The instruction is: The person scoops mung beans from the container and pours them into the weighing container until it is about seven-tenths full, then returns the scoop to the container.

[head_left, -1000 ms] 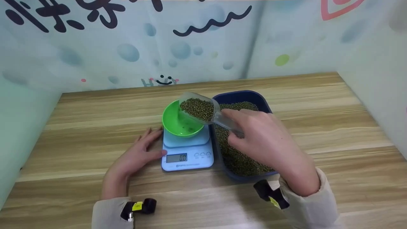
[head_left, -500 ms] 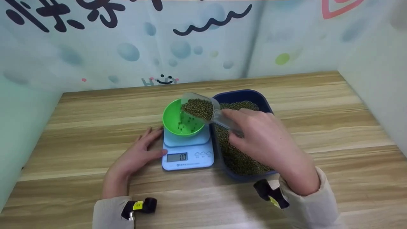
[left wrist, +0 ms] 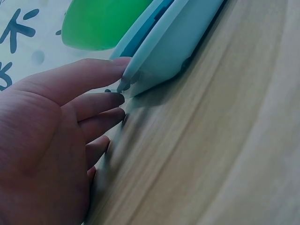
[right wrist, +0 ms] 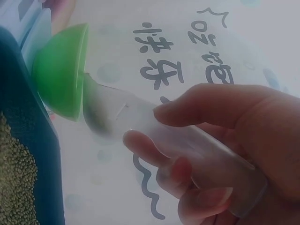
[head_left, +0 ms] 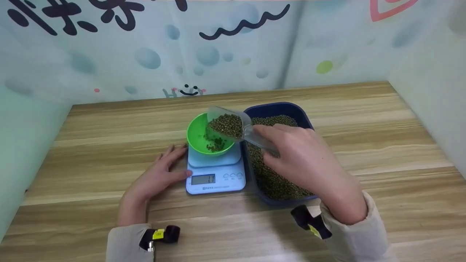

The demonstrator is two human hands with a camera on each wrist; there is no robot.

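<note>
The handle of a clear scoop (head_left: 248, 127) is gripped by the curled fingers of the right hand (head_left: 302, 160). By the left hand (head_left: 156, 178), fingers loosely extended, the left edge of a pale blue kitchen scale (head_left: 214, 166) is touched with the thumb; the other fingers are spread beside it.

The scoop is held tilted over a green bowl (head_left: 196, 134), where a small cluster of loose grains (head_left: 215, 144) is gathered at the bottom; more green-brown grains are carried in the scoop. Whether the bowl's rim is touched by the scoop cannot be told. The bowl is seated on the scale's platform, and digits are shown on the display (head_left: 203, 179), too faint to be read with certainty.

Just beside the scale, on the right hand's side, a dark blue tub (head_left: 282, 106) is filled with similar grains. All is set on a wood-grain table (head_left: 91, 163), backed by a pale sheet (head_left: 255, 54) printed with bubbles and dark lettering.
</note>
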